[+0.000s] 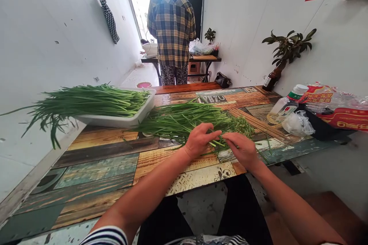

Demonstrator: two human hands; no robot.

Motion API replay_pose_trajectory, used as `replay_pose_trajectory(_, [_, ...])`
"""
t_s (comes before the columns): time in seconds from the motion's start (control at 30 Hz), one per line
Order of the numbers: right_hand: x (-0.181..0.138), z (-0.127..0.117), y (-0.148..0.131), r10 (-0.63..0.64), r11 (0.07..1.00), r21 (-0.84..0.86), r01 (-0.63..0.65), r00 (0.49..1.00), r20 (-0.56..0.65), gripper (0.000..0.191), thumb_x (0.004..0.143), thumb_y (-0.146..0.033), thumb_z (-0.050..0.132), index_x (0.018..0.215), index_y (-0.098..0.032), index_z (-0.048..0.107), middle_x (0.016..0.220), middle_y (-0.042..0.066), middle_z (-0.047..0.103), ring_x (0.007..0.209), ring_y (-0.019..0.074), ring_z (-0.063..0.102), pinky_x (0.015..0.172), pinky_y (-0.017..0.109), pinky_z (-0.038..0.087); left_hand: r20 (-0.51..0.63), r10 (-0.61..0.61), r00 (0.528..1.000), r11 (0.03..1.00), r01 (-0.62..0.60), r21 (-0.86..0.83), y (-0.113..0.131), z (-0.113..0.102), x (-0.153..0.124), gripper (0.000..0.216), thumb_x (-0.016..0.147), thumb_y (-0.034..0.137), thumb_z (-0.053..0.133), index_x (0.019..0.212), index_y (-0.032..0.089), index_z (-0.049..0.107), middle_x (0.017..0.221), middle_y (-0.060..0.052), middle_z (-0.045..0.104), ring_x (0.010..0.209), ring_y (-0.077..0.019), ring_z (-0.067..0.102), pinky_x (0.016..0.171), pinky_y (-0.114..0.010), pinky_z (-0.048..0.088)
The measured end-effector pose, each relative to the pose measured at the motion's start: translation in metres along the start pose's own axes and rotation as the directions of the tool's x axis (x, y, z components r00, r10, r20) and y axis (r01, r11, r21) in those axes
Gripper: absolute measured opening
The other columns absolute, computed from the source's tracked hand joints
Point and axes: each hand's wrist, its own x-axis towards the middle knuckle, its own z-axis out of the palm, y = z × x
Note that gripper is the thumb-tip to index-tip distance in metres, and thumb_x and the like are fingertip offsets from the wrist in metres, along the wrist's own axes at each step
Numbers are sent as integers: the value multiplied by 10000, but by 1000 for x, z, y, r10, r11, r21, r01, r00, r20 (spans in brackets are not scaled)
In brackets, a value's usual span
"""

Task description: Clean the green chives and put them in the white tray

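Note:
My left hand is closed around a few garlic chives, their pale stem ends showing under the fingers. Close beside it, at the tips of those stems, my right hand is pinched shut; what sits between its fingertips is too small to make out. A loose pile of garlic chives lies on the table just beyond both hands. Short trimmed bits are heaped at its right end. Farther left, a white tray holds a thick bunch of chives, leaves hanging over its left side.
Thin wooden skewers lie right of the pile on the wood-patterned table. At the right stand a plastic bottle, a crumpled clear bag, red packaging and a brown bottle with a plant. A person stands beyond, back turned.

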Motion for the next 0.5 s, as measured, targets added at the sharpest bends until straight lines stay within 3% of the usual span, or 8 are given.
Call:
replay_pose_trajectory(0.1, [-4,0,8,173,983,68,-172,985,-12,140,866,-224,579,947,-245,691,904,24,711,842,167,666,790,304,539,83,10,997,1000,-9,-8,2,-2,5,249,941,336,442,1010,223,653,1018,-50,638,811,-147,528,751,-276,427])
replay_pose_trajectory(0.2, [-5,-4,27,388,919,124,-375,917,-96,185,873,-327,564,973,-227,684,873,39,711,773,184,675,728,324,557,115,-1,993,999,5,-41,1,-3,6,268,950,299,402,928,176,639,878,-49,679,725,-147,519,727,-289,415])
replay_pose_trajectory(0.27, [-2,-10,43,468,884,83,-461,873,-135,256,882,-390,532,987,-208,679,845,54,706,737,199,674,695,347,559,101,-19,995,999,24,-46,0,-4,6,263,944,263,392,902,172,635,801,-40,682,697,-150,518,714,-295,408])
replay_pose_trajectory(0.3, [1,-14,49,468,882,10,-470,876,-115,284,877,-420,528,965,-201,685,840,64,704,744,214,671,696,366,555,92,-30,995,999,34,-37,0,-4,5,258,939,253,395,896,172,635,783,-37,681,696,-152,518,712,-297,406])
replay_pose_trajectory(0.4, [13,-23,56,347,897,-303,-321,937,33,356,878,-472,495,899,-188,708,964,114,684,876,269,641,768,426,521,82,-44,996,999,43,18,0,-5,5,259,940,256,400,905,179,645,745,-32,668,702,-158,514,708,-298,399])
replay_pose_trajectory(0.5, [26,-25,42,144,906,-417,-70,979,148,374,929,-414,410,1010,-183,693,1101,133,634,960,256,596,825,410,486,93,-28,995,997,21,76,-1,-5,5,278,947,260,392,916,189,659,704,-32,645,695,-163,495,698,-297,390])
